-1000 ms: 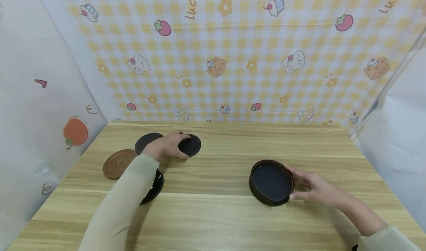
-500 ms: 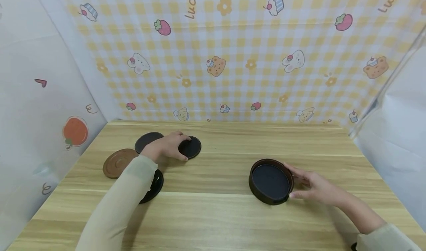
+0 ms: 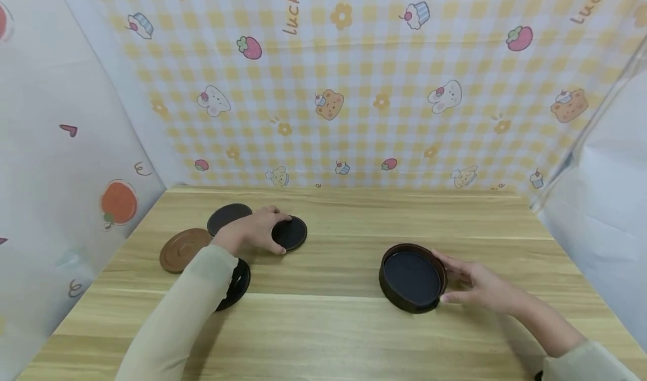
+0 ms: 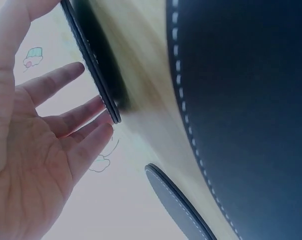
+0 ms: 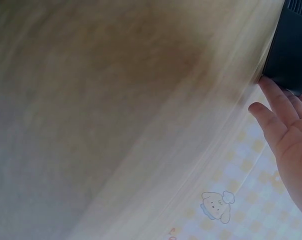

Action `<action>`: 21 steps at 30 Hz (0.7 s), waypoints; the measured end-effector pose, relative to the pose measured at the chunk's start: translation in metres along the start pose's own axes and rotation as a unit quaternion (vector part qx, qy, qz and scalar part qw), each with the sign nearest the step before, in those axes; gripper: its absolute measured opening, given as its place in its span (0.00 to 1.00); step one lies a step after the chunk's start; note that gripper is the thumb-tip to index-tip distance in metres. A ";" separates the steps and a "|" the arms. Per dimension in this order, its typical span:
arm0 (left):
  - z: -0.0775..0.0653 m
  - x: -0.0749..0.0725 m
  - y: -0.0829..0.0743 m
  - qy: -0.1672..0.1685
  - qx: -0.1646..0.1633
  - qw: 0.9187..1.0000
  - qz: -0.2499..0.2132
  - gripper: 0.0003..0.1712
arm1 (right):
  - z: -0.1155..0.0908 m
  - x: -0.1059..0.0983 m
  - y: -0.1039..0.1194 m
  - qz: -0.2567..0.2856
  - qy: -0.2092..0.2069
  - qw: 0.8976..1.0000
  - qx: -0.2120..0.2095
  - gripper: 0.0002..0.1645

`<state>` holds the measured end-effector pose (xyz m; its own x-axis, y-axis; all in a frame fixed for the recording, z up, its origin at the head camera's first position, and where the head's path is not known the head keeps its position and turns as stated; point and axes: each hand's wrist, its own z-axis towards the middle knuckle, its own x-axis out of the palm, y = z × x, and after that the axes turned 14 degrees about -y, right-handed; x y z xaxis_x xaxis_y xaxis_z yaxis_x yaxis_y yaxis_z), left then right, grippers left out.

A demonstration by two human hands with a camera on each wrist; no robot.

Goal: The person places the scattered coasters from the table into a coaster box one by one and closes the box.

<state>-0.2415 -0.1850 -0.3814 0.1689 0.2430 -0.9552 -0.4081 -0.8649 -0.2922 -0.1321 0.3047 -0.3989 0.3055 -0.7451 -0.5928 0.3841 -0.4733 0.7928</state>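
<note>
My left hand (image 3: 258, 229) grips a round black coaster (image 3: 290, 234) by its edges, thumb on the near side and fingers on the far side. In the left wrist view that coaster (image 4: 93, 65) appears edge-on, with pale stitching, close to the table; whether it touches the wood I cannot tell. My right hand (image 3: 482, 286) holds the right side of a round dark coaster holder (image 3: 404, 302) between thumb and fingers. A black disc (image 3: 411, 277) lies inside the holder. Only part of the holder (image 5: 291, 50) shows in the right wrist view, at the top right corner.
Left of my left hand lie another black coaster (image 3: 227, 215) and a brown round coaster (image 3: 184, 249) with ring marks. A glossy black round piece (image 3: 240, 285) is partly hidden under the left sleeve. A checked cloth (image 3: 354, 89) hangs behind the wooden table (image 3: 328, 336).
My left hand and its coaster have shifted slightly nearer across the table. The right hand and the holder stay in place. The view has tilted a little.
</note>
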 end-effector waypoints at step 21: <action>-0.002 0.002 -0.023 -0.010 0.060 0.998 -0.013 0.49 | 0.002 -0.001 0.000 -0.005 0.000 1.000 0.003 0.54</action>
<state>-0.2302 -0.1653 -0.3763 0.1635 0.2740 -0.9477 -0.5091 -0.7994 -0.3189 -0.1339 0.3048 -0.3986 0.3020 -0.7398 -0.6012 0.3826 -0.4836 0.7872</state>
